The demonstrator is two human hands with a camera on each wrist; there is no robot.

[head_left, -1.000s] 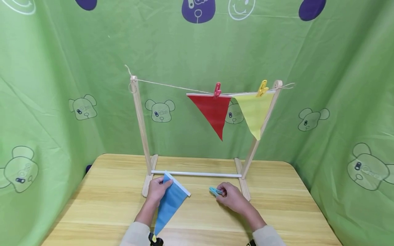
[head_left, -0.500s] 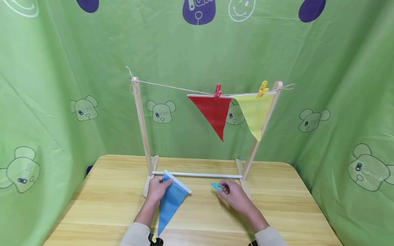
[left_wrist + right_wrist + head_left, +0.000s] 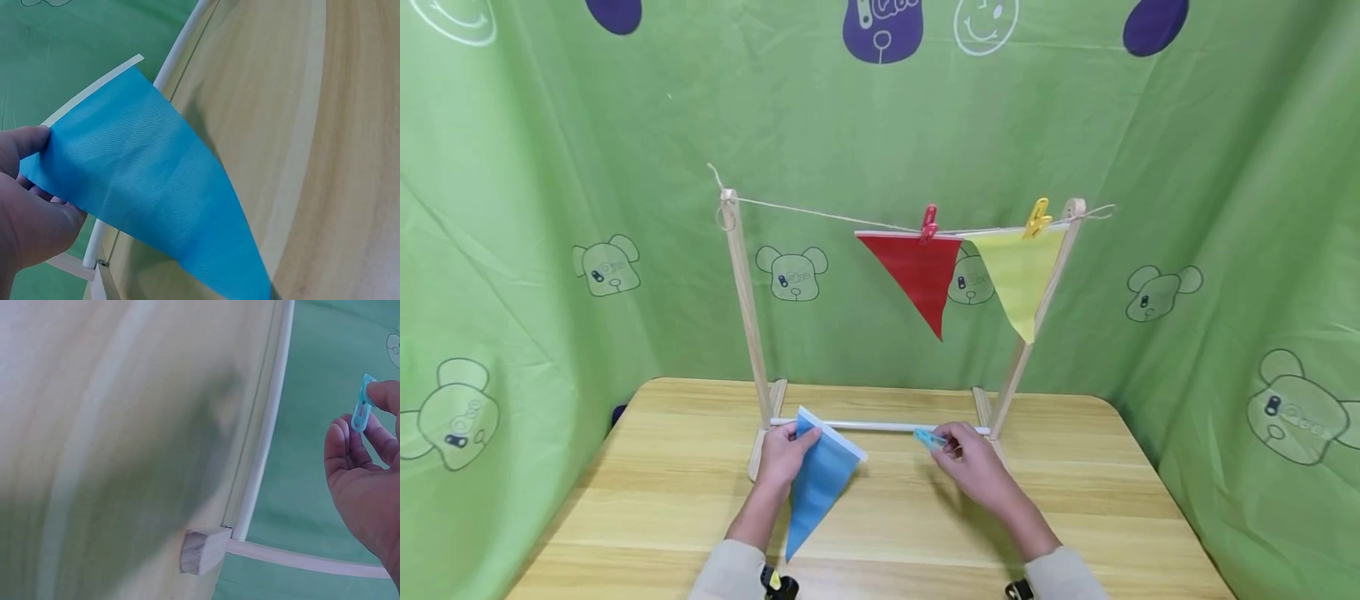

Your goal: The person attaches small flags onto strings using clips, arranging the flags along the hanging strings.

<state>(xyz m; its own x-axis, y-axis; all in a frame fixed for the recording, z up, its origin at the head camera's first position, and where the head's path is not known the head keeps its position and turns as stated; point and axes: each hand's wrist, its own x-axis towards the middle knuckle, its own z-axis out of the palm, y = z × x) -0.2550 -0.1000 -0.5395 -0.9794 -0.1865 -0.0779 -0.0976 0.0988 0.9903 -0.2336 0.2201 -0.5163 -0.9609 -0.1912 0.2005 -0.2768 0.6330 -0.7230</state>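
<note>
— Where do we stand with the flags?

— Two are up already. The red flag (image 3: 916, 273) and the yellow flag (image 3: 1019, 275) hang side by side at the right end of the string (image 3: 820, 213), each pinned by its own peg: a red peg (image 3: 929, 222) and a yellow peg (image 3: 1038, 217). The left stretch of string, from the left post (image 3: 745, 300) to the red flag, is bare.

— And the blue one?

— We have it in hand, not on the line. Our left hand (image 3: 784, 457) pinches the blue flag (image 3: 817, 483) at the upper corner near its white edge, thumb on top; the point of the flag hangs down toward the table (image 3: 647, 492). The left wrist view shows the cloth (image 3: 150, 194) spread flat and the thumb (image 3: 25, 140) on its corner.

— The peg for it?

— Our right hand (image 3: 973, 467) holds the blue peg (image 3: 929, 437) between thumb and fingertips, fingers curled round it. Both hands are low, just in front of the white bar (image 3: 887, 427) at the foot of the stand, and apart from each other.

— So what is left?

— By our reckoning, the last flag: it has to go up to the bare string and be pegged there. Nothing of that step shows as done. Whether the peg is squeezed open, we cannot tell.
</note>
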